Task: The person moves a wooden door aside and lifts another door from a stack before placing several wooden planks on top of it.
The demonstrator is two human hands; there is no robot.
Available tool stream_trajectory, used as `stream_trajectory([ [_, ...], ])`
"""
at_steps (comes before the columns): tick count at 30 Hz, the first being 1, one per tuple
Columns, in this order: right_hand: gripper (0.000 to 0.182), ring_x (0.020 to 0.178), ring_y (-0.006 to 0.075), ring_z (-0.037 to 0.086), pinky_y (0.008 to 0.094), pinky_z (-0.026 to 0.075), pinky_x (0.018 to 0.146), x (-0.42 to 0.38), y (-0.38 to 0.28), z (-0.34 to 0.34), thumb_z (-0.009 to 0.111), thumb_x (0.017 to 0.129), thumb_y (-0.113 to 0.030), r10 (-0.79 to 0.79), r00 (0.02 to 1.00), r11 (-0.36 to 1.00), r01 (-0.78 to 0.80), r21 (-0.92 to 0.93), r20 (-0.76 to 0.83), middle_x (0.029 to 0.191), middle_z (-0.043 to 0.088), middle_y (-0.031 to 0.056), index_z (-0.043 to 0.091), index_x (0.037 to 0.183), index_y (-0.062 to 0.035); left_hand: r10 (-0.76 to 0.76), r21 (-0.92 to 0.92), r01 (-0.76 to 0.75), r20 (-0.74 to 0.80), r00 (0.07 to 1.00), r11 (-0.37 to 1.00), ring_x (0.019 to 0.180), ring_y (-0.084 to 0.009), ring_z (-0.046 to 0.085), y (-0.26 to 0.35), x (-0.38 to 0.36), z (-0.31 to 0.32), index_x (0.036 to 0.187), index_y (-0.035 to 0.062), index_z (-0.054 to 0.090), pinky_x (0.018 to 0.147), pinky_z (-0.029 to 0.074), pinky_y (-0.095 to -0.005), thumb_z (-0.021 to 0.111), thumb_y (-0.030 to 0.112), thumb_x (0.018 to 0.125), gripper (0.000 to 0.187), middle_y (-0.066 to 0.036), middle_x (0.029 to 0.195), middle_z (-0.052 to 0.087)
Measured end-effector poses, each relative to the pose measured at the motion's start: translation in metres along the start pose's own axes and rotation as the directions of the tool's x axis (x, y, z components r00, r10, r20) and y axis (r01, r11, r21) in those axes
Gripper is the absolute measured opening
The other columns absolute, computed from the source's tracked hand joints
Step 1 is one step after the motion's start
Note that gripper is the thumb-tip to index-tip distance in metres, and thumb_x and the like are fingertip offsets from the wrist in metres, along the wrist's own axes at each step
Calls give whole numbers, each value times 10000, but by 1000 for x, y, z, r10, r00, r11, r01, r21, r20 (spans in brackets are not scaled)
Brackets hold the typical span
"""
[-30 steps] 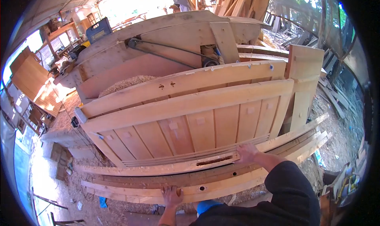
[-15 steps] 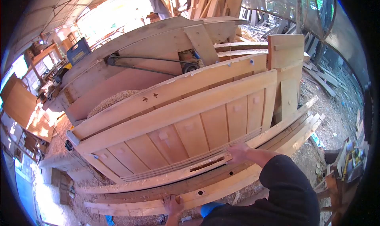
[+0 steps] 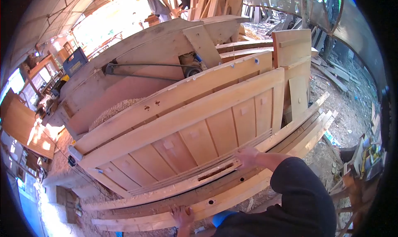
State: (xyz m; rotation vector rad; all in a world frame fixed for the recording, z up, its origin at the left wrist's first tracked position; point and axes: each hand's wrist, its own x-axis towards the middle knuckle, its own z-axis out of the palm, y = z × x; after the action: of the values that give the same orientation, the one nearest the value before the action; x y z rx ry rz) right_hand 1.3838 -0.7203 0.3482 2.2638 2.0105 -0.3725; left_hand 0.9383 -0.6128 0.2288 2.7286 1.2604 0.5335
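My left hand (image 3: 182,216) lies over the nearest wooden beam (image 3: 240,191), its fingers hooked on the top and the thumb apart, close to a round dark hole. Farther up, my right hand (image 3: 247,157) is wrapped round a second wooden beam (image 3: 166,193), just right of a long slot cut into it. Its fingertips are partly hidden. Between these two runs a darker beam (image 3: 224,186) with a small hole. Right behind them a panelled wooden bed board (image 3: 199,135) leans at a slant, small pale blocks stuck on its panels.
Another long board (image 3: 174,100) stands behind the panel, beside a heap of shavings (image 3: 116,110) and a machine's drive belt (image 3: 145,64). A blue case (image 3: 75,62) sits at the left. Upright boards (image 3: 293,50) stand at the right. Two people (image 3: 159,7) are in the background.
The view has shifted slightly, so the surroundings sit a little farther left and higher. Both hands stay at the same places on their beams.
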Motion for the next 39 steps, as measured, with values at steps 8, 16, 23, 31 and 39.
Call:
stream_trajectory([
  [8, 778, 1032, 351, 644, 451, 528, 880, 8, 6, 3, 642, 737, -695, -14, 1000, 1000, 15, -6, 22, 1108, 652, 188, 609, 1139, -30, -70, -86, 73, 35, 997, 994, 1219, -397, 490, 6, 5, -12, 975, 37, 683, 1114, 230, -574, 626, 389, 821, 388, -201, 1080, 661],
  [16, 812, 1019, 359, 646, 453, 524, 882, 4, 4, -2, 651, 699, -731, -19, 1000, 1000, 20, 21, -14, 1074, 666, 184, 609, 1100, -26, -111, -77, 123, 147, 983, 989, 1229, -403, 486, 4, 7, -12, 1003, 33, 688, 1122, 221, -562, 601, 417, 831, 430, -227, 1105, 652],
  [23, 797, 1024, 361, 639, 461, 517, 872, 7, 3, -2, 636, 715, -732, 9, 998, 1000, -9, -9, 61, 1063, 659, 184, 603, 1084, -26, -102, 10, 102, 56, 993, 995, 1304, -405, 422, 7, 4, -10, 1024, 33, 684, 1130, 209, -560, 582, 451, 841, 468, -235, 1213, 616],
  [31, 732, 997, 365, 650, 454, 519, 869, 0, -6, -15, 649, 741, -668, -8, 1000, 1000, 8, -30, 3, 1021, 674, 182, 605, 1076, -18, -129, -68, 143, 182, 975, 987, 1298, -422, 413, 6, 9, -16, 1037, 40, 675, 1111, 200, -607, 585, 447, 841, 461, -223, 1197, 616],
  [39, 771, 1026, 376, 634, 473, 504, 890, 7, -5, -10, 644, 728, -700, 27, 997, 998, -22, -64, 70, 1047, 665, 201, 600, 1112, -34, -130, -103, 144, 131, 983, 984, 1316, -447, 387, 4, 0, -10, 1046, 38, 667, 1096, 200, -638, 612, 440, 825, 462, -223, 1212, 606],
])
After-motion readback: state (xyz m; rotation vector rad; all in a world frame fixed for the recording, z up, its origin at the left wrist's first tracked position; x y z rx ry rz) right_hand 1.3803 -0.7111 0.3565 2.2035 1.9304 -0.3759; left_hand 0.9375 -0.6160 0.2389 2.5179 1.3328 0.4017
